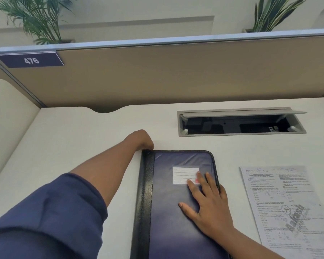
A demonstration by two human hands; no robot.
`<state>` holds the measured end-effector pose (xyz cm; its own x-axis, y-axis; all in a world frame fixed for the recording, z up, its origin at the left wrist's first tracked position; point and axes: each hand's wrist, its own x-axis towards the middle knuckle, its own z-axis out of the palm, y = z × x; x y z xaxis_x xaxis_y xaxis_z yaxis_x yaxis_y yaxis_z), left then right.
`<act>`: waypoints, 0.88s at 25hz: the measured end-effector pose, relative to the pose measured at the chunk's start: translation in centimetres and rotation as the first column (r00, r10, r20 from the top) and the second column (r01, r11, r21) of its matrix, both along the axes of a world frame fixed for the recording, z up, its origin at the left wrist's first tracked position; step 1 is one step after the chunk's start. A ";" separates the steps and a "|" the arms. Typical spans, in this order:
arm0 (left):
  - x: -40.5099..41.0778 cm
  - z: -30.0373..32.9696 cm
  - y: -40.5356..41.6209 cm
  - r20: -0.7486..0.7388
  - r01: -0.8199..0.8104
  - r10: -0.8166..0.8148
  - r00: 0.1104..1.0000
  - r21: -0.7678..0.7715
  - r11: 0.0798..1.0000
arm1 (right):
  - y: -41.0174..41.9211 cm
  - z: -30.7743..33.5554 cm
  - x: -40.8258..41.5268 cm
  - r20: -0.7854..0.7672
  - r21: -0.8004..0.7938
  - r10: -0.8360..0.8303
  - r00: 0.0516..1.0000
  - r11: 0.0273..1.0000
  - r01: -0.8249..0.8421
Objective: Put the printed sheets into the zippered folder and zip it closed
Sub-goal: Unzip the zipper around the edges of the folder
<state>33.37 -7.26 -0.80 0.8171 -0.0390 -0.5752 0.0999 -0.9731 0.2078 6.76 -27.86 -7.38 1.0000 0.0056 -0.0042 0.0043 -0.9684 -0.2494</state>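
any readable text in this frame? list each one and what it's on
"476": white digits on the dark blue number plate at the left end of the desk partition.
"Aakash": grey slanted watermark on the printed sheets; their body text is too small and blurred to read.
White label on the zippered folder: ruled lines only, no legible writing.

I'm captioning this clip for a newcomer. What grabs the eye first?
The blue folder lies closed at centre, the right hand flat on its cover and the left hand curled at its far left corner. The printed sheets lie on the desk to its right.
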 end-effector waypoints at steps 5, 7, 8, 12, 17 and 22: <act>-1.3 -0.1 -2.6 0.086 0.041 -0.038 0.996 -0.035 0.999 | -0.1 0.0 -0.1 0.109 0.005 0.056 0.992 0.998 -0.057; -1.8 -0.2 -4.6 0.085 0.031 -0.023 0.996 -0.093 0.995 | 0.0 -0.1 0.0 0.157 -0.015 0.091 0.983 0.996 -0.090; -2.0 -0.3 -5.6 0.086 0.025 -0.015 0.996 -0.123 0.992 | 0.1 -0.1 0.1 0.176 -0.025 0.107 0.979 0.994 -0.105; -2.8 -0.6 -10.0 0.109 0.030 -0.003 0.994 -0.247 0.969 | 0.5 -0.3 0.3 0.203 -0.046 0.165 0.965 0.986 -0.159; -4.0 -1.0 -13.7 0.111 0.066 -0.030 0.993 -0.337 0.939 | 0.7 0.5 0.3 0.154 -0.012 0.168 0.974 0.986 -0.168; -4.3 -2.0 -12.5 0.022 0.003 0.010 1.000 -0.528 0.850 | -1.4 2.6 4.0 0.080 0.490 -0.143 0.987 0.867 0.086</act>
<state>29.04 -19.79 -2.77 0.8304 -0.3282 -0.4503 0.0923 -0.7160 0.6920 10.73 -29.22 -4.81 0.9876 -0.1359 0.0787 -0.0443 -0.7217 -0.6908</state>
